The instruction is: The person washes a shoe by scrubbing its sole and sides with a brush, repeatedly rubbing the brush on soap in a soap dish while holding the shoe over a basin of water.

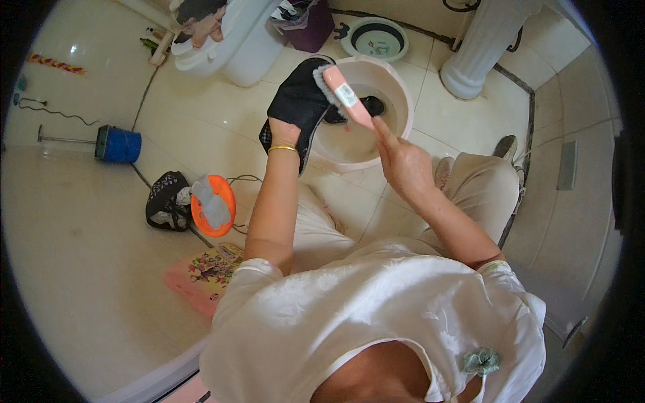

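Note:
My left hand [286,133] is pushed into the opening of a black cloth shoe [297,93] and holds it up from inside, the fingers hidden. A gold bracelet circles that wrist. In my right hand [407,163] is the handle of a pink scrubbing brush [352,103], which bears a white label. Its pale bristles face the shoe's toe end and appear to touch its side. Below both hands stands a pale pink plastic basin [404,95] of cloudy water [345,143]. Another black item [373,106], likely the second shoe, lies partly submerged there.
Behind the basin are a smaller green-and-white basin [401,49], a purple bin [315,32] and a white pedestal [468,70]. A white bathroom fixture [252,58] stands at upper left. Leftward lie a blue container [126,145], a black bag [166,204], an orange-rimmed object [229,201] and a pink package [184,282].

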Tool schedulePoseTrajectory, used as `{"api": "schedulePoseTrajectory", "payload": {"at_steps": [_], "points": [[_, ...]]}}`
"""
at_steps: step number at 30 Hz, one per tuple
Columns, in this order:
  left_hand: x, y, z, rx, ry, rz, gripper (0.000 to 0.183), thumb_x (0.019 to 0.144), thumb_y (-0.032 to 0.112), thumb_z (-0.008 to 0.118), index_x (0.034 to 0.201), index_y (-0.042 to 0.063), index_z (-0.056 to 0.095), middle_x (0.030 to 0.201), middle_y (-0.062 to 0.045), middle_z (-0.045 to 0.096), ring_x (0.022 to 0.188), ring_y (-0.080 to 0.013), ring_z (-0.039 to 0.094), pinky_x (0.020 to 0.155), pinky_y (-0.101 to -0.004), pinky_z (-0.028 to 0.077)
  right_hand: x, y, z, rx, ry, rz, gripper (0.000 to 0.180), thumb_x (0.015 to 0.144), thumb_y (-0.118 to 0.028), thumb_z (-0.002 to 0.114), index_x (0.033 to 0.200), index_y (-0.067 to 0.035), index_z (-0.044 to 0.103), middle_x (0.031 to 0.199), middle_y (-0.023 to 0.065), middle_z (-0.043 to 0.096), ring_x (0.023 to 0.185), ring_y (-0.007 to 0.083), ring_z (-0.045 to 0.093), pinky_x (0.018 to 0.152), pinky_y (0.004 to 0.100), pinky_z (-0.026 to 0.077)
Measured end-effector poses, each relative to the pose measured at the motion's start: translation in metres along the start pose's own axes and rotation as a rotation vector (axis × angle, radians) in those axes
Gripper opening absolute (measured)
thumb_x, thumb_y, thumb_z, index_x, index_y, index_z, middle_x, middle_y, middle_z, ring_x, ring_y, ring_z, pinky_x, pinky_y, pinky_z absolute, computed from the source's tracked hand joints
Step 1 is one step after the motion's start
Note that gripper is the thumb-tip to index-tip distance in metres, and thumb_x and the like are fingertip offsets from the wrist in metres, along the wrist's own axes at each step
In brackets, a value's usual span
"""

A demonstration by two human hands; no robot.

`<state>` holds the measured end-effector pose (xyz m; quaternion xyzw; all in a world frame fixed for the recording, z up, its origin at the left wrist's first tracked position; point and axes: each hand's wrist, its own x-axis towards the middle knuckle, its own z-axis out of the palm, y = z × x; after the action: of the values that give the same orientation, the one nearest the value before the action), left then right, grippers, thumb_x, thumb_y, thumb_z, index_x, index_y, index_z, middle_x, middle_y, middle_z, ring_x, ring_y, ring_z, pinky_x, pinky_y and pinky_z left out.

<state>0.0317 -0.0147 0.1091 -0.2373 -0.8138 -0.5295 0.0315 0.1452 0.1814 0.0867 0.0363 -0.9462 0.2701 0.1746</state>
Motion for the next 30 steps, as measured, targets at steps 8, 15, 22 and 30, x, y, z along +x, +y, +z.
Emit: {"api": "schedulePoseTrajectory", "payload": {"at_steps": [8, 15, 22, 30], "points": [[0.003, -0.053, 0.003, -1.285, -0.105, -0.188, 0.039, 0.091, 0.016, 0.037, 0.127, -0.001, 0.041, 0.125, -0.013, 0.049, 0.115, -0.0252, 0.047, 0.1, -0.0393, 0.036, 0.007, -0.013, -0.004, 0.019, -0.036, -0.025, 0.037, 0.085, -0.02, 0.054, 0.121, -0.017, 0.052, 0.065, 0.0178, 0.061, 0.058, 0.0342, 0.06, 0.05, 0.0416, 0.047], [0.001, -0.051, 0.003, -1.353, 0.098, -0.32, 0.039, 0.092, 0.02, 0.04, 0.129, 0.005, 0.042, 0.129, -0.01, 0.047, 0.118, -0.0241, 0.046, 0.102, -0.0395, 0.035, 0.03, -0.004, -0.007, 0.041, -0.086, 0.048, 0.034, 0.085, -0.026, 0.055, 0.118, -0.018, 0.055, 0.072, 0.0147, 0.063, 0.064, 0.0322, 0.062, 0.056, 0.0403, 0.048], [-0.007, -0.065, 0.01, -1.264, 0.003, -0.269, 0.042, 0.092, 0.013, 0.04, 0.132, 0.001, 0.036, 0.134, -0.011, 0.041, 0.121, -0.0227, 0.041, 0.105, -0.0349, 0.03, 0.041, -0.001, 0.003, 0.039, 0.018, 0.081, 0.031, 0.087, -0.027, 0.051, 0.116, -0.018, 0.055, 0.069, 0.0156, 0.062, 0.062, 0.0335, 0.061, 0.055, 0.0446, 0.048], [-0.032, -0.162, -0.002, -0.393, 0.095, -0.1, 0.04, 0.09, 0.013, 0.044, 0.127, -0.001, 0.041, 0.127, -0.012, 0.046, 0.115, -0.0223, 0.045, 0.101, -0.0336, 0.034, 0.036, 0.004, 0.001, 0.079, -0.024, 0.095, 0.032, 0.086, -0.029, 0.053, 0.117, -0.018, 0.055, 0.07, 0.0152, 0.063, 0.063, 0.035, 0.061, 0.056, 0.046, 0.048]]}}
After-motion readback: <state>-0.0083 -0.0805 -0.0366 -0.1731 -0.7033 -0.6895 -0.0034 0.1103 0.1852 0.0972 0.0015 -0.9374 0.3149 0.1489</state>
